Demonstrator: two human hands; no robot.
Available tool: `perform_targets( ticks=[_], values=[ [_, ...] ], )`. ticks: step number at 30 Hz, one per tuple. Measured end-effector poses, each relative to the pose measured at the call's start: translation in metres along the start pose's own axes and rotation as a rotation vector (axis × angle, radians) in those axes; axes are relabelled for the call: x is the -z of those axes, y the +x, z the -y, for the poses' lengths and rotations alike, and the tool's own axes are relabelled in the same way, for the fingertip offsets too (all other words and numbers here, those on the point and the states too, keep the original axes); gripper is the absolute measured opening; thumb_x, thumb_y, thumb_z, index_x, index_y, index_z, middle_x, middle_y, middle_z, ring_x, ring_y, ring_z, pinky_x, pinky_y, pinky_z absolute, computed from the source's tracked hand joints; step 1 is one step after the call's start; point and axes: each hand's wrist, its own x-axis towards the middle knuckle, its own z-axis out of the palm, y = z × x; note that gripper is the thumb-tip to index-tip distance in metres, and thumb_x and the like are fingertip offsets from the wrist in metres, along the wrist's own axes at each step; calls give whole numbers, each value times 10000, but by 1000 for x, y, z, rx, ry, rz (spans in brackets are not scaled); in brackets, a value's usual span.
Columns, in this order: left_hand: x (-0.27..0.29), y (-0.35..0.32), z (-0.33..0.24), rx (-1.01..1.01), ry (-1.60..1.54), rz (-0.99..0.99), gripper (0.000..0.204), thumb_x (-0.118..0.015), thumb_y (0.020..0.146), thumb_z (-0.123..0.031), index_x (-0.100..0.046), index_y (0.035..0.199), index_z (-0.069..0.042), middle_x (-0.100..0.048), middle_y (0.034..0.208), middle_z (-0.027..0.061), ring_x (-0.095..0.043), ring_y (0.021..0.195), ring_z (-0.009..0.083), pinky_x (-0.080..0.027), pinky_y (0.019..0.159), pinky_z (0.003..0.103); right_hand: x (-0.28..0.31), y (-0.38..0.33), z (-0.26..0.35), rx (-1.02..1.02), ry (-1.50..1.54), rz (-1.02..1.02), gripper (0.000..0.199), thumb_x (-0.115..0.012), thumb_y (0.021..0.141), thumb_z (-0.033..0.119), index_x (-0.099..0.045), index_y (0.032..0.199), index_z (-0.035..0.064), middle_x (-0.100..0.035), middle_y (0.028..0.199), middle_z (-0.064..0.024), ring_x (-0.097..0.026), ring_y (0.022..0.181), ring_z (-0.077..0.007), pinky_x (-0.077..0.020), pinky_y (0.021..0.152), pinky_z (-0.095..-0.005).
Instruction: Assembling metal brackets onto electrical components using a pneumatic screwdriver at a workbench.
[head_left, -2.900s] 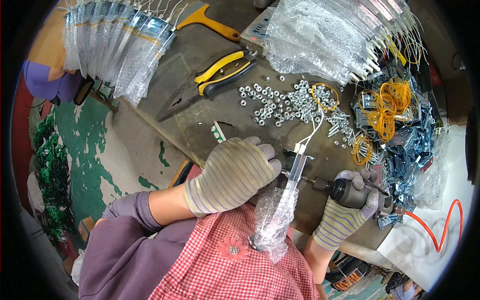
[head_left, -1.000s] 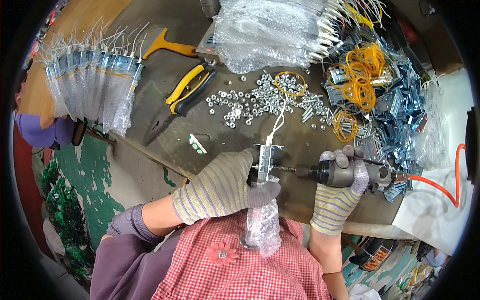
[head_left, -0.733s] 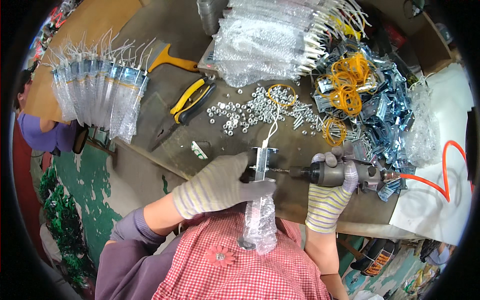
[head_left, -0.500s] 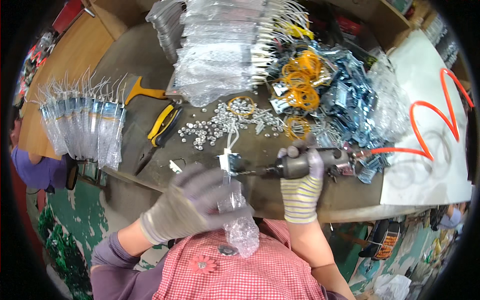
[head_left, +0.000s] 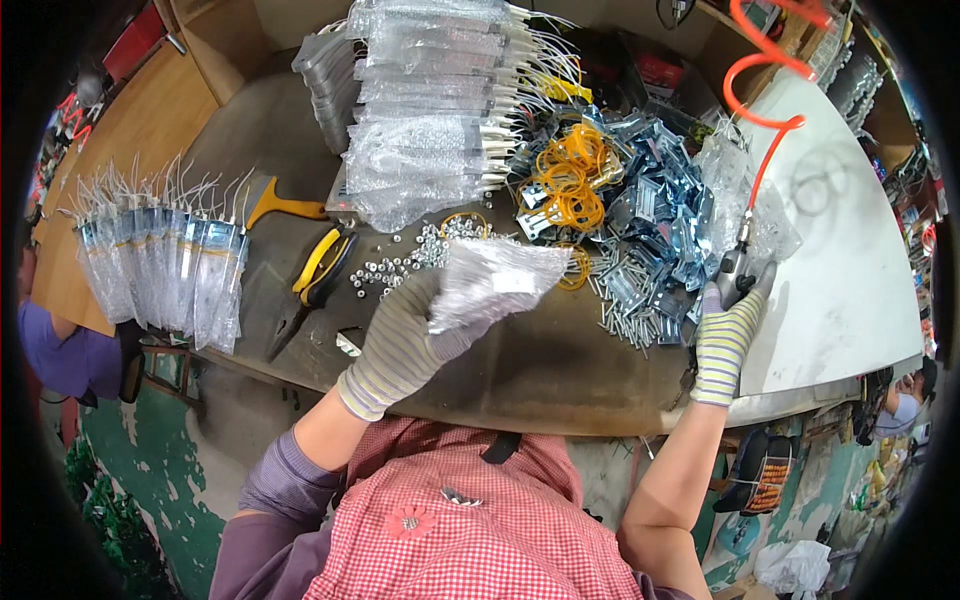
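Observation:
My left hand (head_left: pixel 400 345), in a striped work glove, grips a flattened bubble-wrap sleeve (head_left: pixel 500 282) and holds it above the middle of the bench. Whatever lies inside the sleeve cannot be made out. Off to the right, my gloved right hand (head_left: pixel 728 335) is closed round an air screwdriver (head_left: pixel 736 265), whose body is partly hidden by the fingers. An orange coiled air hose (head_left: pixel 768 165) runs up from the tool. Beyond the sleeve lie loose nuts (head_left: pixel 380 272), and screws (head_left: pixel 632 318) are heaped between the two hands.
Bubble-wrapped parts with white wires (head_left: pixel 425 110) are stacked at the back. More wrapped bundles (head_left: pixel 165 265) lie left, beside yellow-black pliers (head_left: pixel 322 265) and a yellow-handled scraper (head_left: pixel 285 203). Metal brackets (head_left: pixel 660 190) and orange rubber bands (head_left: pixel 575 165) pile up at the right.
My right hand has carried the air screwdriver rightwards, away from the wrapped part. My left hand has lifted and turned the bubble-wrap sleeve, now farther forward over the bench.

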Motion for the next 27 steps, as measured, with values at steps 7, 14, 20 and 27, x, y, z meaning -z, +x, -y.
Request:
perform_targets(
  ticks=[7, 14, 20, 27],
  values=[
    [8, -5, 33, -510, 565, 203, 489, -755, 633, -117, -636, 1101, -43, -661, 1116, 111, -634, 983, 314, -509, 877, 395, -1, -12, 47, 208, -429, -110, 617, -726, 790, 219, -520, 1332, 7, -572, 1252, -262, -500, 1215, -403, -374, 1072, -482],
    [19, -20, -9, -733, 433, 101, 470, -772, 676, -164, -635, 1109, -45, -656, 1086, 151, -650, 958, 336, -532, 805, 392, -55, -28, 95, 693, 28, 538, 181, -772, 712, 194, -688, 853, 118, -594, 890, -92, -547, 919, -326, -437, 803, -465],
    [27, -58, 1, -142, -141, -216, 531, -708, 897, -279, -516, 1297, 13, -638, 1216, 132, -653, 1053, 207, -520, 910, 336, -58, -39, 104, 651, 243, 305, 123, -736, 733, 77, -656, 827, 64, -605, 820, -108, -568, 842, -334, -463, 770, -445],
    [19, -50, 7, 375, -1005, 101, 552, -676, 869, -342, -540, 1266, 16, -680, 1013, 100, -672, 808, 176, -557, 693, 310, -20, -89, 172, 379, 769, 623, 153, -691, 852, 84, -608, 962, 18, -567, 934, -96, -567, 926, -270, -468, 820, -387]
  ],
)
